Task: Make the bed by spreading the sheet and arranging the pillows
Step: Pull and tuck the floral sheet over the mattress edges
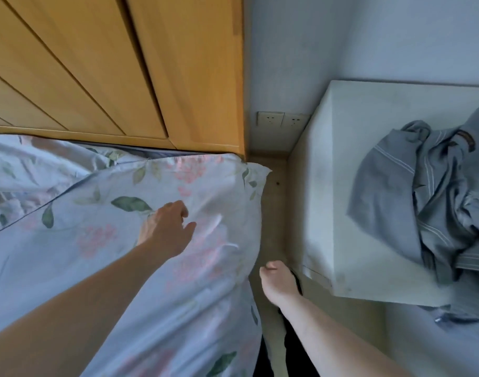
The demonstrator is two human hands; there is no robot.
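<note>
1. Left hand (pixel 166 229): over the floral sheet (pixel 102 213), fingers loosely curled, thumb out; holds nothing, contact with the cloth unclear.
2. Sheet spreads under and left of those fingers; its corner (pixel 260 171) lies beyond the fingertips, by the wooden headboard (pixel 97 63).
3. Right hand (pixel 277 281): fingers curled under, beside the sheet's hanging edge; cannot tell any grasp.
4. Right of those fingers: white nightstand (pixel 341 186) with crumpled grey clothing (pixel 423 191).

Home bedroom. Bed (pixel 20 268) under a floral sheet (pixel 102 240), its head against a wooden headboard (pixel 97 63). Pale painted wall with two wall sockets (pixel 283 119) low down. White bedside cabinet (pixel 341 213) beside the bed, crumpled grey clothing (pixel 423 191) heaped on top.
</note>
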